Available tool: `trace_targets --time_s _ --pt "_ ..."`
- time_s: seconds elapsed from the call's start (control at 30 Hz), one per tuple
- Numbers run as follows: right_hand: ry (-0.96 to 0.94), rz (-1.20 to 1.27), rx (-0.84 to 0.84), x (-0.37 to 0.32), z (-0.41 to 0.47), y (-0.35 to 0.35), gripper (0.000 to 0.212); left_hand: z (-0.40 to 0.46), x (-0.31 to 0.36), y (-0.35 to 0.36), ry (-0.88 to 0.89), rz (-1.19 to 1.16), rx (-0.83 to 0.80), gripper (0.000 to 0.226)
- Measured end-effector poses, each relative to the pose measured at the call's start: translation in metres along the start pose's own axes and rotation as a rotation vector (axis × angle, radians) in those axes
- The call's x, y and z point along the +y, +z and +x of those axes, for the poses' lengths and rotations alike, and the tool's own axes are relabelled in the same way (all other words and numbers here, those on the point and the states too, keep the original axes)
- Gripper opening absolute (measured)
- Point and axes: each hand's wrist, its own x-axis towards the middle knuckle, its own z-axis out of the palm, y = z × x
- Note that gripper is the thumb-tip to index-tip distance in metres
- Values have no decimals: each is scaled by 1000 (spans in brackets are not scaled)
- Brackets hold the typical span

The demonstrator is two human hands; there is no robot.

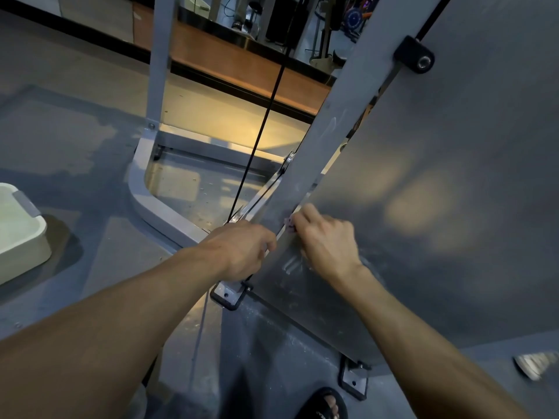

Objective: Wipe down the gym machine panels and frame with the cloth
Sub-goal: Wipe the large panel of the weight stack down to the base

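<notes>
- My left hand (242,249) curls its fingers round the edge of the grey frame upright (341,116), low down near the bolted foot plate (227,294).
- My right hand (325,237) has its fingers bent against the big grey panel (453,192), right at its edge.
- A scrap of pinkish cloth (289,222) shows at my right fingertips, touching the panel edge; most of it is hidden.
- A black cable (260,140) runs down beside the upright.
- A white tub (18,225) sits on the floor, well apart on my left.

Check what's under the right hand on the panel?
A small pinkish bit of cloth peeks out past the right hand, against the grey panel edge. The hand covers the rest.
</notes>
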Motion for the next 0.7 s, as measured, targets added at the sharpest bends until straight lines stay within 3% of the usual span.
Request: trace_targets --time_s 0.23,0.5,0.6,0.7 --pt "260 23 336 51 9 -67 19 1 1 3 5 -41 -13 38" --pt "-58 -43 119 24 -27 -12 27 4 3 5 7 -32 -13 38" --pt "-11 -51 172 37 -19 -30 20 6 2 7 10 -20 -17 39" --pt "131 -71 293 59 -11 -58 26 8 3 8 18 -18 -27 40"
